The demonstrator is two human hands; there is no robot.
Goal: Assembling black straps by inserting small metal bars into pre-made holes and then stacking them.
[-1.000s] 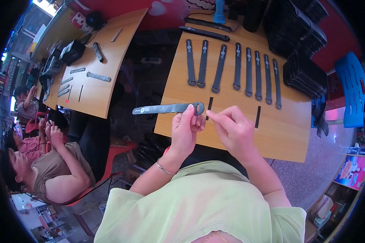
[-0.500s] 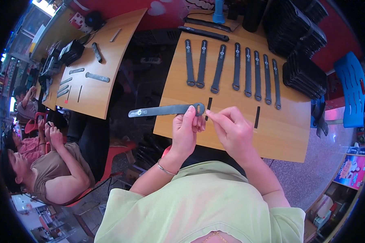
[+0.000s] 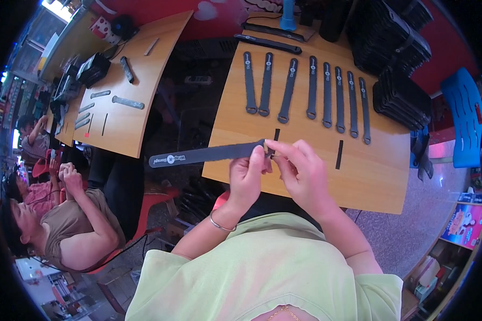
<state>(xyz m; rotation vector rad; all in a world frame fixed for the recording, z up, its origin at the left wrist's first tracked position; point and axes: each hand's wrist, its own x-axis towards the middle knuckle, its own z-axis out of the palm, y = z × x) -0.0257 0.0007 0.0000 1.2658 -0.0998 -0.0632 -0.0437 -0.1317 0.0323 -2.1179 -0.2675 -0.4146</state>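
Observation:
A black strap (image 3: 203,154) with pale print near its rounded free end stretches out to the left over the table's near edge. My left hand (image 3: 245,179) is closed on it close to its looped end, thumb on top. At that looped end, the fingers of my right hand (image 3: 306,174) pinch; they cover most of the loop. Beyond my hands lies a row of several similar straps (image 3: 290,91), loop ends toward me. Two short dark strips (image 3: 340,155) lie on the wooden table (image 3: 241,127) nearer to me.
Stacks of black straps (image 3: 401,99) stand at the table's right rear, with two more straps (image 3: 268,44) lying across its far left. A blue plastic chair (image 3: 467,120) is at far right. To the left, a person (image 3: 83,224) sits by another table (image 3: 160,59).
The strap's free end has swung left and downward, with its print showing larger. My right fingers have moved in onto the loop, which showed plainly before.

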